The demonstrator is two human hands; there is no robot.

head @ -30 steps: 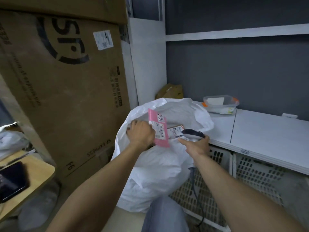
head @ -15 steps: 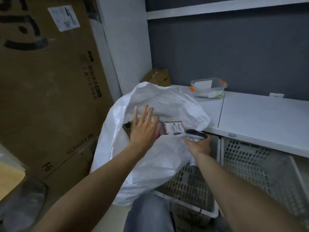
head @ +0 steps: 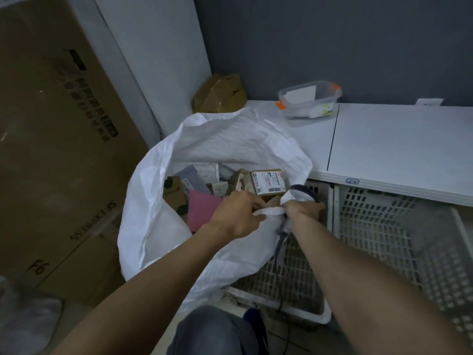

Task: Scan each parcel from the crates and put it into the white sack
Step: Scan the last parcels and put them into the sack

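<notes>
White woven sack [head: 158, 226], mouth open, stands between a large cardboard carton [head: 58, 149] and 2 white mesh crates [head: 378, 226] set below the edge of the surface [head: 396, 144]. Contents: several parcels, incl. a pink mailer [head: 202, 210] and a brown box w/ barcode label [head: 267, 184], both lying on top of the heap. Left grip [head: 238, 213] pinches the sack's near rim, fingers curled over the fold. Right grip [head: 303, 210] is wrapped round the scanner [head: 303, 193], cable hanging down, and appears to touch the same rim. Neither grip holds a parcel.

Progress (est.): sack well filled. No parcel can be made out in the parts of the 2 crates that show, though sack and right arm hide some of the nearer 1. Judged late stage; what is left is prob. checking hidden corners, then scanning and bagging any leftovers. Also on surface: clear tub w/ orange clips [head: 309, 101]. A brown paper bag [head: 220, 94] sits in the corner.
</notes>
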